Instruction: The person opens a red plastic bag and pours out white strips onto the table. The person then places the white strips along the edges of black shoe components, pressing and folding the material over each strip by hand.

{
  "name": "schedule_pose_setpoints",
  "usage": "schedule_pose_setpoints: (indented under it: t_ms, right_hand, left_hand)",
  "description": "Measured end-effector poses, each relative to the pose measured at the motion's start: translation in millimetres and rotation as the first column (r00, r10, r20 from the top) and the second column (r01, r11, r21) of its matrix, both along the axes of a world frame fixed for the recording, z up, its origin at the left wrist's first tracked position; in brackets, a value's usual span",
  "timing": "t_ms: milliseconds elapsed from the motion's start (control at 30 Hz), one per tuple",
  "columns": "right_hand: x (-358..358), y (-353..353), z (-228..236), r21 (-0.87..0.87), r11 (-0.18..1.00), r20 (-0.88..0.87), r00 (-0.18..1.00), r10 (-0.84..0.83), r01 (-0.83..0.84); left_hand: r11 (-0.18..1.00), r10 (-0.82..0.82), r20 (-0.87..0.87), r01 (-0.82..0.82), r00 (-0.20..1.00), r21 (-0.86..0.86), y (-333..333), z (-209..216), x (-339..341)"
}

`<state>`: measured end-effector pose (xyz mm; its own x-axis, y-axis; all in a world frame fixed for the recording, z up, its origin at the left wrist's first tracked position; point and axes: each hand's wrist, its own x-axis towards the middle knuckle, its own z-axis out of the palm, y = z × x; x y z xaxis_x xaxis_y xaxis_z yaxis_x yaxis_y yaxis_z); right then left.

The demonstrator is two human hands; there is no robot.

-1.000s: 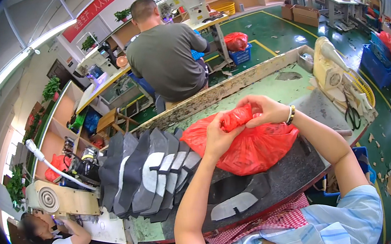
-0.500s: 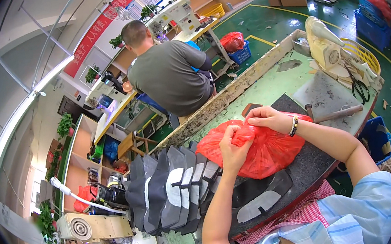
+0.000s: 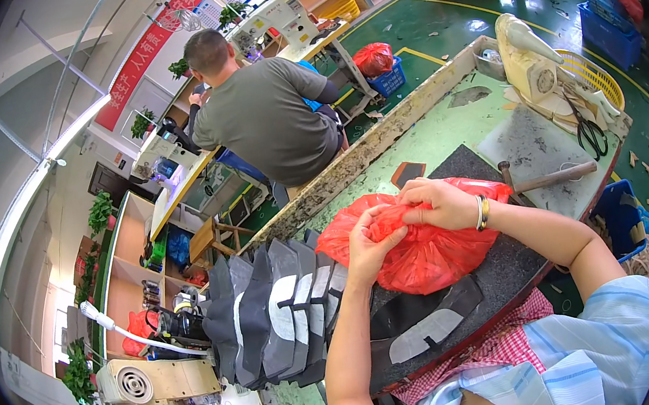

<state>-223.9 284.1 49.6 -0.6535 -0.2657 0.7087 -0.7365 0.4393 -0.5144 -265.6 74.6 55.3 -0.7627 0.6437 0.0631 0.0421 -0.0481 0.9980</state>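
Nearest me, past the checkered apron (image 3: 489, 348), I see a dark cut piece (image 3: 433, 324) with a grey patch lying on the black slab (image 3: 502, 269). Just beyond it sits the red plastic bag (image 3: 430, 253), also resting on the slab. I have the left hand (image 3: 372, 243) pinching its gathered top between thumb and curled fingers, and the right hand (image 3: 446, 204) pinching the same gather close beside it. Left of the bag I find overlapping dark pieces (image 3: 277, 313); to its right, a hammer (image 3: 552, 177). Farther off, I make out shears (image 3: 593, 138), then a grey-shirted co-worker (image 3: 263, 121) seated by a sewing machine (image 3: 276, 25).
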Motion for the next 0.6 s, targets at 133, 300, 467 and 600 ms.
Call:
schedule_pose_setpoints:
  t_ms: [133,300,467,600]
  right_hand:
    - [-6.2,7.2,-1.8,-0.327,0.944,0.647,0.72,0.252,-0.036]
    - [9.0,-5.9,-1.8,-0.063,0.987,0.144,0.98,-0.135,0.146]
    - [10.9,-7.2,1.6,-0.103,0.943,0.379,0.889,-0.257,0.316]
    - [10.6,-2.7,4.2,-0.281,0.926,0.458,0.883,-0.104,0.254]
  left_hand:
    - [0.958,0.285,-0.269,-0.267,0.92,0.104,3.6,-18.8,5.1]
    - [0.825,0.542,-0.486,-0.545,0.686,0.15,11.7,-23.0,23.9]
    - [0.716,0.347,-0.938,-0.64,-0.019,0.278,19.3,-6.0,52.8]
    - [0.768,0.22,-0.918,-0.639,0.33,-0.046,27.6,2.9,55.6]
